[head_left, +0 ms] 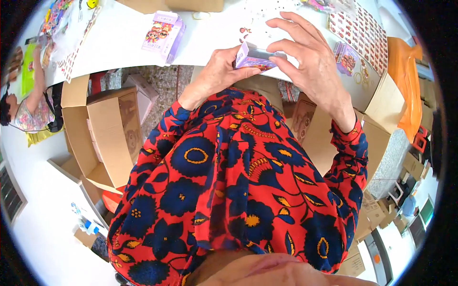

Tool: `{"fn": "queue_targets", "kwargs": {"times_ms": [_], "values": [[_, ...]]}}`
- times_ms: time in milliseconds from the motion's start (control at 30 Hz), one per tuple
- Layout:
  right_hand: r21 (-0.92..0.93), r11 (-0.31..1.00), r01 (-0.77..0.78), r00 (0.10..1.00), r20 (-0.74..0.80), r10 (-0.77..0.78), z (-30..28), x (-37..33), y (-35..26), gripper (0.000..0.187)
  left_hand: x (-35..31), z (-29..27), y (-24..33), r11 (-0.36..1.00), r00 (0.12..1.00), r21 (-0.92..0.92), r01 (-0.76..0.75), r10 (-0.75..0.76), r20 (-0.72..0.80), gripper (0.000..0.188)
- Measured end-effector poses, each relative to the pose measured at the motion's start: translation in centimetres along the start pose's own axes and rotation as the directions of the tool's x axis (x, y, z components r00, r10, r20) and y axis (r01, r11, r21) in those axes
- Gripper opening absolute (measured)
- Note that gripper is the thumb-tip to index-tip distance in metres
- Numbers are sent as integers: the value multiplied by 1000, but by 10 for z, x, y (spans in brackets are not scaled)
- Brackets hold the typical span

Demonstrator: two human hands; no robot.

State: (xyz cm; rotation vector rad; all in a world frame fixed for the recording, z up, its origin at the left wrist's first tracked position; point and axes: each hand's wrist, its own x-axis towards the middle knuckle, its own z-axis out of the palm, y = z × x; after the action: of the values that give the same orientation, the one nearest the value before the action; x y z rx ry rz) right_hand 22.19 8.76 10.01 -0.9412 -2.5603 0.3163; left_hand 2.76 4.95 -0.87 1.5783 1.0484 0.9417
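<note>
At the near edge of the white table [210,40] is a small purple printed box [257,63], gripped by the left hand [222,66], thumb along its front and fingers behind. Beside its other end, the right hand [310,66] has thumb and index finger close around the corner, remaining fingers spread; whether they pinch it, I cannot tell. It looks like thin card: probably light, fairly stiff, a bit slick and easily dented, so best held by its narrow ends.

Below the table's left side stands an open carton [112,143]; another carton [312,138] crowds the space below its right. On the table's right part, a flat purple packet [347,61] and loose rubber bands [361,77] lie near the right hand. Toward the table's left is a larger purple box [162,38]; at its far right, a sticker sheet [365,33]; at its far edge, brown cardboard [191,5].
</note>
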Motion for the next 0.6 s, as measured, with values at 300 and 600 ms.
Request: {"fn": "queue_targets", "kwargs": {"times_ms": [300,600], "values": [[359,887,-291,906,-193,376,5,7,72,22,4,-8,1,944,979,-279,175,-197,-52,30],[103,956,-275,781,-556,285,30,36,195,23,21,-16,2,917,956,-328,226,-273,-104,35]]}}
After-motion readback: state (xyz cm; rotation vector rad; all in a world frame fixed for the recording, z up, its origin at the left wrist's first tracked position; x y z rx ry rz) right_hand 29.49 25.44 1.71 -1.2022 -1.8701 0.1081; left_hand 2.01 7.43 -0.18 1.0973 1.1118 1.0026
